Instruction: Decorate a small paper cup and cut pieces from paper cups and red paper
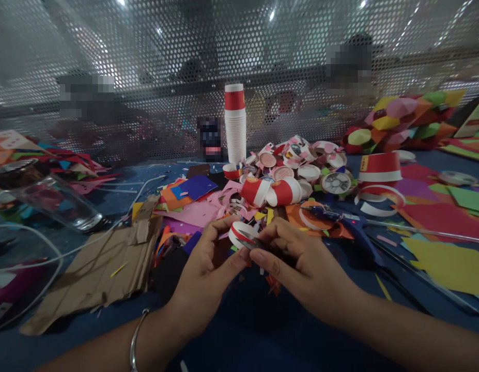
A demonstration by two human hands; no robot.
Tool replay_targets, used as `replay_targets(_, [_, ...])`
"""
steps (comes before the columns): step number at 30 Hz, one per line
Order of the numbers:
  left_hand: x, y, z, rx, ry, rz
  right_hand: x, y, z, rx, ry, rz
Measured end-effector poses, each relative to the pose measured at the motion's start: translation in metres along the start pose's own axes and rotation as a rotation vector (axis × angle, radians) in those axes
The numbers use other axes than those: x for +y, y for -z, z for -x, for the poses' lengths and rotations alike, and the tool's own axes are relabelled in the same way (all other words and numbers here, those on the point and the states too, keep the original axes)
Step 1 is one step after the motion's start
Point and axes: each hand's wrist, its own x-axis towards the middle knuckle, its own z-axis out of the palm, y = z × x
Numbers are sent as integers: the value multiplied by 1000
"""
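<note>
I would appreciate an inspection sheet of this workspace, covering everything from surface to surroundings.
Surface: blue tabletop, strewn with scraps.
Work pieces: red-and-white paper ring held up; cup stack standing behind; heap of cut rings and cup pieces in front of it.
Clutter: coloured paper, cardboard at left.
Hands: left hand and right hand both grip the ring.
Cables: white cable crosses the left side; black cord leaves the glue gun.
Surroundings: perforated screen behind.
</note>
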Motion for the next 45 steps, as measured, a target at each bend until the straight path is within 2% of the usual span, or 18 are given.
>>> replay_targets(9, [7, -1, -1, 55, 41, 2, 1, 3, 2, 2, 56, 22])
replay_targets(30, [9, -2, -1, 102, -54, -15, -1, 7, 2, 34, -13, 156])
replay_targets(45, [8, -4, -1, 131, -33, -42, -2, 8, -1, -5, 6, 126])
